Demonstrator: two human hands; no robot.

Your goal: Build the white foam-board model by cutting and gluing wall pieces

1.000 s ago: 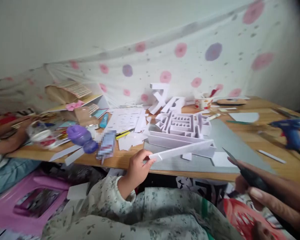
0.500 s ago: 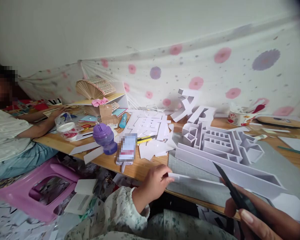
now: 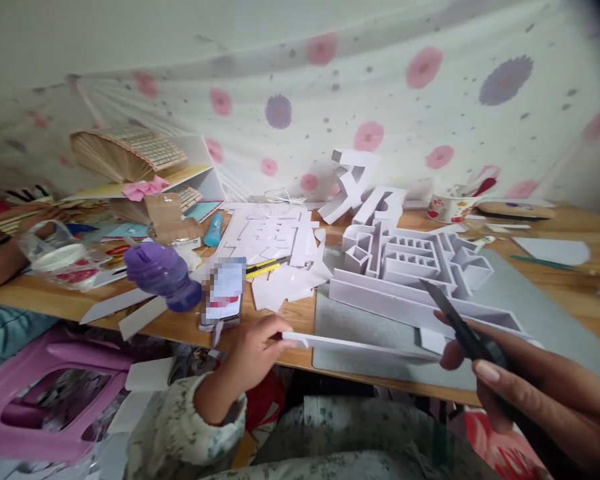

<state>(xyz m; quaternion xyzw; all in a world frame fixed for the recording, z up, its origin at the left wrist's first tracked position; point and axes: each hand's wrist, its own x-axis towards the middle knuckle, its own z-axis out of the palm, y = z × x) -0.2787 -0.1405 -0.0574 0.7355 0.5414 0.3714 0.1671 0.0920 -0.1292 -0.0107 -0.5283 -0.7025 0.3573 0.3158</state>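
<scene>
My left hand [image 3: 247, 357] pinches one end of a long, thin white board strip [image 3: 365, 347] near the table's front edge. The strip slants across the front of a grey cutting mat [image 3: 350, 317], its far end close to my right hand [image 3: 535, 387]. Wrapped in my right hand's fingers is a black utility knife [image 3: 480, 347], blade out and pointing up to the left. Behind the strip, a white board structure with many small compartments [image 3: 380, 263] lies on the mat. A small white piece [image 3: 430, 340] sits on the mat near the knife.
Standing white board shapes [image 3: 353, 183] and a cup of tools [image 3: 450, 208] are at the back. Leftward lie cut white sheets [image 3: 265, 233], a yellow cutter [image 3: 265, 269], a phone [image 3: 224, 290] and a purple bottle [image 3: 163, 273]. Another person's arm [image 3: 5, 257] rests at far left.
The view has turned rightward. My left hand has moved left past the mat's edge with the strip. My right hand still holds the knife, and the small white piece on the mat now shows.
</scene>
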